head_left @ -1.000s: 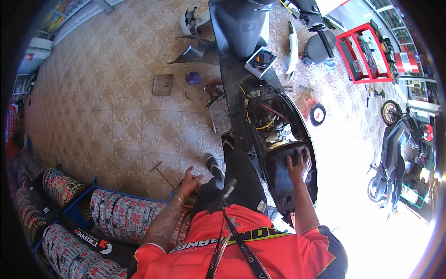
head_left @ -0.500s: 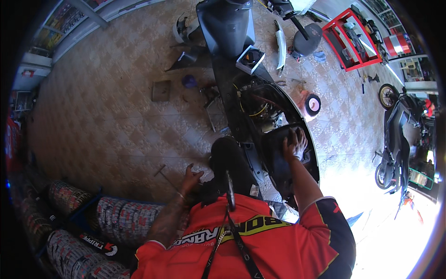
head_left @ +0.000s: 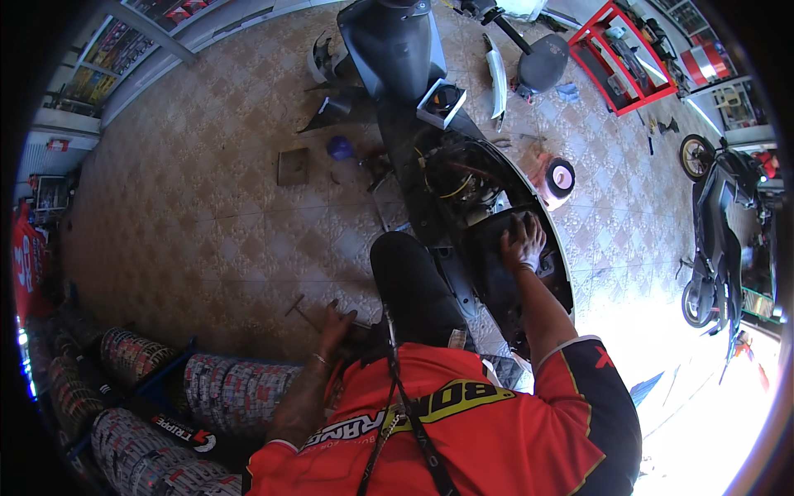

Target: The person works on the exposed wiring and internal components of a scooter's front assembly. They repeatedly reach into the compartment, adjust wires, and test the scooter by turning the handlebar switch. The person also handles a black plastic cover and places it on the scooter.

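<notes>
In the head view, the right hand [head_left: 523,241] lies palm down on the black panel [head_left: 490,252] at the near end of the scooter [head_left: 403,157], fingers spread, pressed flat and gripping nothing. The panel sits just behind the open bay with the yellow cable [head_left: 456,192]. The left hand [head_left: 336,325] is half open beside the left thigh, fingers loosely bent; a T-handle [head_left: 295,304] runs close to it, and whether it is grasped I cannot tell.
</notes>
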`<state>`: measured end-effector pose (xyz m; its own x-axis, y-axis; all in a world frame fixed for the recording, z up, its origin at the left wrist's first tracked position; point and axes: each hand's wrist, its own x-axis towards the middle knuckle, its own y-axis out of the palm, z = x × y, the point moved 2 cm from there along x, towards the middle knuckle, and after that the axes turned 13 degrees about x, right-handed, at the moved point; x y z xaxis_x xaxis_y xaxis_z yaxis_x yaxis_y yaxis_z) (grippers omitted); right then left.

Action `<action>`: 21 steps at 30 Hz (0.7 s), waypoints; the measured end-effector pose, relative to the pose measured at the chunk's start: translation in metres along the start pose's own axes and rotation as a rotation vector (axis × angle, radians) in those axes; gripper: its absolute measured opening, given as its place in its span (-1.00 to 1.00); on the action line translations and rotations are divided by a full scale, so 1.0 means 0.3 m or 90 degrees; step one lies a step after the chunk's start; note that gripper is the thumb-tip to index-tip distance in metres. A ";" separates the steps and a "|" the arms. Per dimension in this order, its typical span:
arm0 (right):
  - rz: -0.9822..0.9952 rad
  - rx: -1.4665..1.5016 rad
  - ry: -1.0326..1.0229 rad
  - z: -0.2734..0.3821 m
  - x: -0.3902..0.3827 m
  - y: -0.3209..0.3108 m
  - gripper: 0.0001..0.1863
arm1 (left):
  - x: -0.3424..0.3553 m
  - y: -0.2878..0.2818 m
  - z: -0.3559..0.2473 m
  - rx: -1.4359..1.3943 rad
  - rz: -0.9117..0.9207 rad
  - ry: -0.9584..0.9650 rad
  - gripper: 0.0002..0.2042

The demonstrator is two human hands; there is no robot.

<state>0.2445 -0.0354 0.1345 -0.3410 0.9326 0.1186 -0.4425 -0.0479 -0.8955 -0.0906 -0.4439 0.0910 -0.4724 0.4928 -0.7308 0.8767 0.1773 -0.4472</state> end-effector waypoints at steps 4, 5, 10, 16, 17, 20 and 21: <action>-0.009 0.002 -0.001 -0.002 -0.002 -0.005 -0.49 | -0.038 0.017 -0.039 0.039 0.010 -0.006 -0.16; -0.011 0.009 0.000 -0.002 -0.001 -0.005 -0.49 | -0.045 0.019 -0.052 0.073 0.008 -0.010 -0.16; -0.010 0.014 -0.002 -0.003 0.003 -0.004 -0.49 | -0.070 0.052 -0.087 0.004 0.019 -0.017 -0.18; -0.001 -0.005 -0.005 -0.004 0.005 -0.010 -0.49 | -0.051 0.110 -0.053 -0.005 0.032 -0.037 -0.15; -0.002 -0.002 -0.006 -0.003 0.005 -0.012 -0.49 | -0.049 0.120 -0.047 -0.015 0.037 -0.041 -0.15; -0.001 0.002 -0.008 0.001 0.004 -0.016 -0.49 | -0.049 0.140 -0.036 -0.014 0.028 -0.026 -0.14; 0.002 0.002 -0.008 0.002 0.004 -0.017 -0.48 | -0.050 0.145 -0.034 -0.021 0.030 -0.021 -0.14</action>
<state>0.2458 -0.0344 0.1394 -0.3531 0.9277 0.1212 -0.4443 -0.0522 -0.8944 -0.0446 -0.4350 0.0878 -0.4332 0.4725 -0.7675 0.9001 0.1832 -0.3953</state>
